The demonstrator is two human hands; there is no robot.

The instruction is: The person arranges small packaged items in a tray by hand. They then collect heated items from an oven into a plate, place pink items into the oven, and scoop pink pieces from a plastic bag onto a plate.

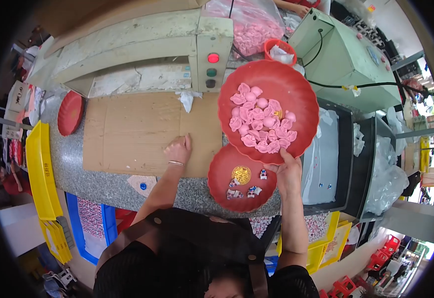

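Note:
My right hand [287,173] grips the near rim of a large red scalloped plate [296,94], thumb on its upper edge. Many small pink pieces [259,119], some round and some leaf-like, are heaped in that plate. Partly under it lies a second red plate [222,171], with a gold printed mark and several small white, blue and red figures [254,190]. My left hand [178,149] is closed over the cardboard sheet [122,129]; whatever its fingers hold, if anything, is hidden. A bracelet circles that wrist.
A pale green machine [127,54] with a red button stands behind the cardboard. Another red plate [71,113] leans at left. A dark tray [343,159] is at right, and a bag of pink pieces [252,35] sits behind. A co-worker's arm [294,7] shows at the top.

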